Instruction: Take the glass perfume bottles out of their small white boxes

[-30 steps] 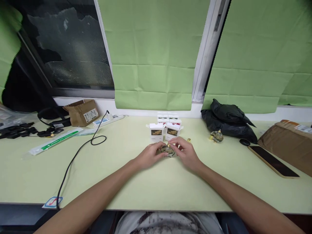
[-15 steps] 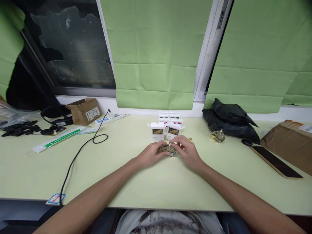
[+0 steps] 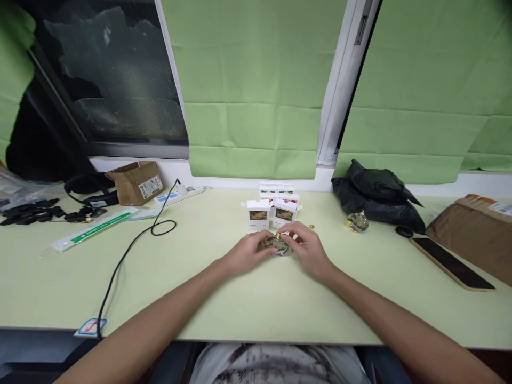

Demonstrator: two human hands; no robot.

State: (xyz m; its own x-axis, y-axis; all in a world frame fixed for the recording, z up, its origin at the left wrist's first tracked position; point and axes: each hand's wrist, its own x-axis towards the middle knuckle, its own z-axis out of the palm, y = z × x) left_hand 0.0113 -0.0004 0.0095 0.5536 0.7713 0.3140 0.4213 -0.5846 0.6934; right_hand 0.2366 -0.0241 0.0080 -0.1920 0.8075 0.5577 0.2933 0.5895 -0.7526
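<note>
A round clear glass bottle (image 3: 279, 246) with a gold neck stands on the table in front of me. My left hand (image 3: 248, 253) grips its left side between thumb and fingers. On the other side, the thumb and fingertips of my right hand (image 3: 306, 248) pinch the gold neck at the top. Just behind the bottle are two white boxes with dark picture panels, the left box (image 3: 258, 216) and the right box (image 3: 284, 214), their top flaps out. A small gold cap (image 3: 311, 228) lies beyond my right hand.
More white boxes (image 3: 277, 188) stand behind. To the right are another glass bottle (image 3: 358, 222), black plastic bags (image 3: 376, 197), a mouse (image 3: 404, 231), a phone (image 3: 452, 264) and a brown parcel (image 3: 474, 234). A black cable (image 3: 128, 255) crosses the left side near a carton (image 3: 136, 184).
Both hands keep the same hold on the bottle. The whole view has shifted very slightly; nothing else has visibly moved.
</note>
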